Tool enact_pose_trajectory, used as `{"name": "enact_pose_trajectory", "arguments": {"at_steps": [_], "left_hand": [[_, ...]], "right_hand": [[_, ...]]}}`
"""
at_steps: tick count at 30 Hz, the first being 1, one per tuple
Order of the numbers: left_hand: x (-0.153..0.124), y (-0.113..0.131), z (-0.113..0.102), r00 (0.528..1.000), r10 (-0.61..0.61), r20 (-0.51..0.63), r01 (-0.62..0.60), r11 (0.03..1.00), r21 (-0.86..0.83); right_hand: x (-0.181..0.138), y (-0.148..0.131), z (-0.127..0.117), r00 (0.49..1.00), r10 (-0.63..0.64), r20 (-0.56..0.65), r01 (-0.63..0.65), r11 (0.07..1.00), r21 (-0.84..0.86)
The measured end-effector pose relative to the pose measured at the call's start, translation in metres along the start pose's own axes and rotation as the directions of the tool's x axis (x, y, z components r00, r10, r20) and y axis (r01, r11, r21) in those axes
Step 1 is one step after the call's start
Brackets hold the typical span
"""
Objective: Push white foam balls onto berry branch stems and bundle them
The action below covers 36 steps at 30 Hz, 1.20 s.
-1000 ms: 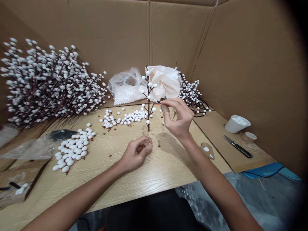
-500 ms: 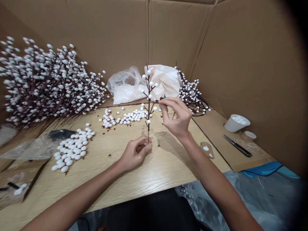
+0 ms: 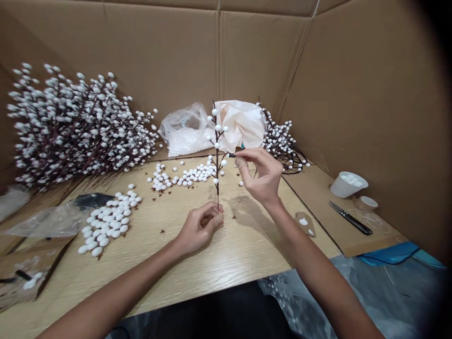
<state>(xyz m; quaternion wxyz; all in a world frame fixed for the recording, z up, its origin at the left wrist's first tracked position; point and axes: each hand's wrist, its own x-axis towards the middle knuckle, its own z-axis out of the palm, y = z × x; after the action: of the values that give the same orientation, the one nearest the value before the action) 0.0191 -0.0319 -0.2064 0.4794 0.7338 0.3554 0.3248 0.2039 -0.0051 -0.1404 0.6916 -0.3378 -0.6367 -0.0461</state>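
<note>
A thin dark twig with small white beads on its side shoots stands upright over the wooden table. My left hand is closed round the foot of the twig, resting on the table. My right hand is raised to the right of the twig, with thumb and forefinger pinched on the tip of one side shoot. What sits in that pinch is too small to make out. Loose white beads lie in a heap to the left, and more white beads are scattered behind the twig.
A big pile of beaded branches lies at the back left, a smaller bunch at the back right. A plastic bag of beads and cream paper stand behind. A white cup and a knife lie right. Cardboard walls surround the table.
Both hands hold almost the same pose. The whole view has shifted slightly downward; the twig stays upright with the right fingers on the same shoot.
</note>
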Motion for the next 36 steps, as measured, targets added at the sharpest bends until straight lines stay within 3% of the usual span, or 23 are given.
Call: {"name": "enact_pose_trajectory", "arguments": {"at_steps": [6, 17, 29, 36], "left_hand": [[-0.002, -0.001, -0.001, 1.0, 0.008, 0.016, -0.008, 1.0, -0.005], [-0.001, 0.001, -0.002, 0.999, -0.036, 0.011, 0.037, 0.999, -0.018], [-0.001, 0.0, -0.002, 0.999, -0.053, -0.012, 0.053, 0.998, -0.016], [-0.003, 0.003, -0.003, 0.998, -0.05, -0.028, 0.05, 0.999, -0.004]], "right_hand": [[0.003, 0.004, -0.001, 0.98, 0.195, -0.044, -0.18, 0.954, 0.239], [0.008, 0.001, -0.003, 0.912, 0.409, -0.025, -0.361, 0.832, 0.421], [0.012, 0.007, -0.002, 0.835, 0.545, 0.075, -0.461, 0.62, 0.635], [0.013, 0.006, 0.0, 0.803, 0.587, 0.104, -0.491, 0.55, 0.676]]}}
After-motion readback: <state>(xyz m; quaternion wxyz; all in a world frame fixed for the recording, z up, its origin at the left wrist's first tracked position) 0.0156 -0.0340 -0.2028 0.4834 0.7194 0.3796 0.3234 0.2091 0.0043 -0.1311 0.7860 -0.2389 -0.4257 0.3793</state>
